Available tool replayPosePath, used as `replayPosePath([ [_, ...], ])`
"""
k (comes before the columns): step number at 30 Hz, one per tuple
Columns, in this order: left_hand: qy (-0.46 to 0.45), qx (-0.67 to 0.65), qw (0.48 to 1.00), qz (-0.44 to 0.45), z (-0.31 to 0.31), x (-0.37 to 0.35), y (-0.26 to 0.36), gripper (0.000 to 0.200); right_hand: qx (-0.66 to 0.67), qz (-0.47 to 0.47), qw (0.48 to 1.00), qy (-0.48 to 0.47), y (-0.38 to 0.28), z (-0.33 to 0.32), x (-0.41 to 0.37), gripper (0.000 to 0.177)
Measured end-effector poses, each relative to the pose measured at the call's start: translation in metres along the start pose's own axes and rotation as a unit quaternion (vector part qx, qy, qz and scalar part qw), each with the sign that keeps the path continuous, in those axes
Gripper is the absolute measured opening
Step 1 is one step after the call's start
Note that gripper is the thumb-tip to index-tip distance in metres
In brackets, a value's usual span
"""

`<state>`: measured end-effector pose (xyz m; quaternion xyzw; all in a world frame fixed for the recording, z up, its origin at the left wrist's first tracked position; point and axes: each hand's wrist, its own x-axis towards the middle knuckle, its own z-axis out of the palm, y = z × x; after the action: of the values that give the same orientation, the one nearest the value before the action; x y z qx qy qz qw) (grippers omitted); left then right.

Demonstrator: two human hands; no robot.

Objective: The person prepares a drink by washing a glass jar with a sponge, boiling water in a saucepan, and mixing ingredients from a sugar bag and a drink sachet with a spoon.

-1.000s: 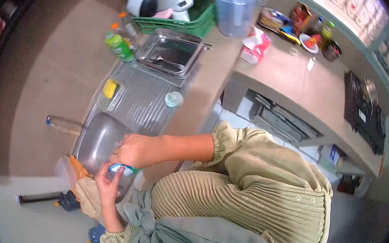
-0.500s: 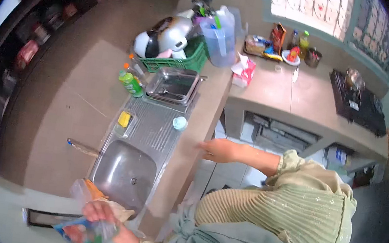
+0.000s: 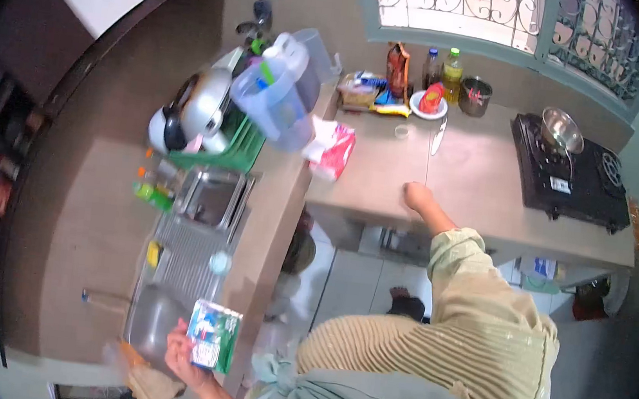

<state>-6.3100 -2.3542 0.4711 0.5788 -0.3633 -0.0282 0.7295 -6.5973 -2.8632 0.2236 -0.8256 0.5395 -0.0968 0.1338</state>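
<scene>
My left hand (image 3: 180, 353) grips the edge of a flat green, blue and white packet (image 3: 212, 335) and holds it up over the near side of the sink basin (image 3: 152, 318). My right hand (image 3: 417, 197) is at the front of the far counter (image 3: 472, 173), its fingers curled in and nothing showing in them. Beyond it lie a white-bladed knife (image 3: 438, 137) and a small clear ring-shaped item (image 3: 401, 132). A pink and white tissue pack (image 3: 330, 150) stands to its left.
A black gas stove (image 3: 575, 169) carries a metal pan (image 3: 562, 131) on the right. Snack packs, bottles and a white plate (image 3: 428, 105) line the wall. By the sink are a green dish basket (image 3: 223, 149), a steel tray (image 3: 209, 196) and a light-blue cup (image 3: 220, 263).
The view has swung toward the window counter. My left hand has raised the packet, which was blurred low by the sink. My right hand has moved forward from above the floor to the far counter.
</scene>
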Motion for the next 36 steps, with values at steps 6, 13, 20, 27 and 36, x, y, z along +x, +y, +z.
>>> replayPosePath([
  [6,-0.128,0.293,0.947,-0.038,0.160,0.063,-0.038,0.024,-0.112,0.103,0.983,0.105,0.167,-0.022,0.147,0.022],
  [13,-0.110,0.226,0.968,0.001,0.245,0.124,-0.042,0.013,-0.196,0.030,0.974,0.108,0.213,-0.023,0.223,0.029],
  [20,-0.058,0.104,0.992,-0.030,0.266,0.111,-0.066,0.033,-0.221,-0.125,0.960,0.119,0.227,-0.042,0.204,0.026],
  [27,-0.003,-0.014,0.953,-0.301,0.289,0.100,-0.094,0.029,0.286,-0.026,0.958,0.004,0.135,-0.060,0.078,0.035],
  [36,-0.082,-0.053,0.946,-0.310,0.288,0.095,-0.070,0.019,0.549,-0.385,0.673,-0.311,-0.142,-0.217,0.004,0.045],
])
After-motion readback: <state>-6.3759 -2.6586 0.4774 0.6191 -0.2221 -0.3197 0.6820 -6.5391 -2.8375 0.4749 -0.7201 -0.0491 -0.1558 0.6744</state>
